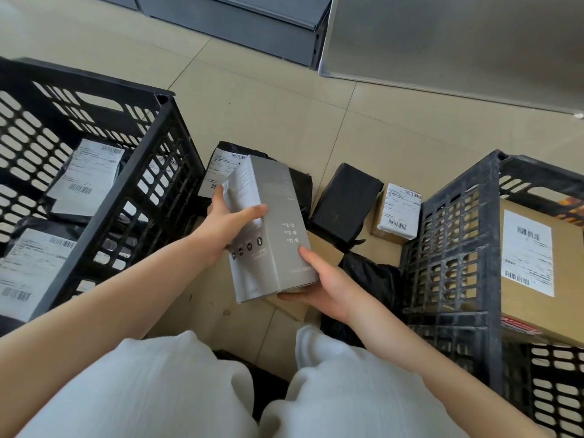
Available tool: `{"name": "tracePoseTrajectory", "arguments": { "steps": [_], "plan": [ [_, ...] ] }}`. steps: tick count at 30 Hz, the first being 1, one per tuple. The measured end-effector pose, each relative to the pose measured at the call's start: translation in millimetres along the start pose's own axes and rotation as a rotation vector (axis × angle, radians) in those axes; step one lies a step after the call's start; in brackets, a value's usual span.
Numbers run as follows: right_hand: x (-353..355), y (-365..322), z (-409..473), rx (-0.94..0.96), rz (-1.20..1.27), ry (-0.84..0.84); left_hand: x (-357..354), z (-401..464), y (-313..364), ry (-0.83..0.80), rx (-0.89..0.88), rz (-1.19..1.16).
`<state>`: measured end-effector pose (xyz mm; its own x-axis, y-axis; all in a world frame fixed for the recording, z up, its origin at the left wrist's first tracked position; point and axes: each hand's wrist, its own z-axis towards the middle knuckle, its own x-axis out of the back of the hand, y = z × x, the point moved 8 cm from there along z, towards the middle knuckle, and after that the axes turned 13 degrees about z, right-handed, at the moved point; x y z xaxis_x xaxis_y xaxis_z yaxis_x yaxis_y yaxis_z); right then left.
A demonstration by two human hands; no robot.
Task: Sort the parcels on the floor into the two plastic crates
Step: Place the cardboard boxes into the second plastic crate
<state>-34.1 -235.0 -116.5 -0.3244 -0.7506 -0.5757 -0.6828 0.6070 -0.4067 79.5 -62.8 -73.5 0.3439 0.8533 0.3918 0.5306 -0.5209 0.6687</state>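
Your left hand (226, 224) and right hand (325, 287) clasp a grey box (270, 229) above the floor (284, 105), between two crates (158, 147). Support it from beneath; place it beside the cartons in the right crate (458, 248). Visible floor parcels: three black bags, two cartons. Left crate: two bags.

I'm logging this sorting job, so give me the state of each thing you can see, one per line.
Grey box: lifted, held by both hands.
Left hand: grips its upper side.
Right hand: supports its lower end.
Left crate: holds black bagged parcels.
Right crate: holds a labelled cardboard box.
Small labelled parcel: on floor.
Black wrapped parcel: on floor.
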Motion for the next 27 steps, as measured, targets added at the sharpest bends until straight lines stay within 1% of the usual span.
{"name": "tracePoseTrajectory", "arguments": {
  "steps": [4, 7, 10, 12, 15, 20, 24, 27],
  "plan": [
    [6.2, -8.6, -5.0, 0.056, -0.111, 0.015, 6.1, 0.9, 2.0, -0.05, -0.042, -0.001],
    [13.1, -20.4, -13.8, 0.128, -0.213, 0.049, 17.5, 1.0, 3.7, -0.068, 0.006, -0.096],
    [16.0, -32.8, -20.8, 0.206, -0.334, 0.046, 27.9, 1.4, 2.5, -0.043, 0.061, -0.243],
    [16.0, -41.2, -23.1, 0.265, -0.431, 0.048, 33.8, 1.0, 4.1, 0.005, 0.035, -0.282],
    [11.1, -52.2, -25.8, 0.358, -0.579, 0.061, 45.4, -0.1, 9.7, 0.092, -0.075, -0.176],
    [2.9, -60.3, -26.3, 0.467, -0.78, 0.089, 38.5, 4.0, 11.9, 0.067, -0.107, -0.007],
    [-0.5, -61.6, -25.3, 0.478, -0.837, 0.079, 40.9, 7.5, 8.5, 0.099, -0.026, 0.1],
    [2.6, -69.2, -25.5, 0.491, -0.887, 0.113, 44.2, 6.9, 0.2, 0.063, 0.051, 0.088]
  ]
}}
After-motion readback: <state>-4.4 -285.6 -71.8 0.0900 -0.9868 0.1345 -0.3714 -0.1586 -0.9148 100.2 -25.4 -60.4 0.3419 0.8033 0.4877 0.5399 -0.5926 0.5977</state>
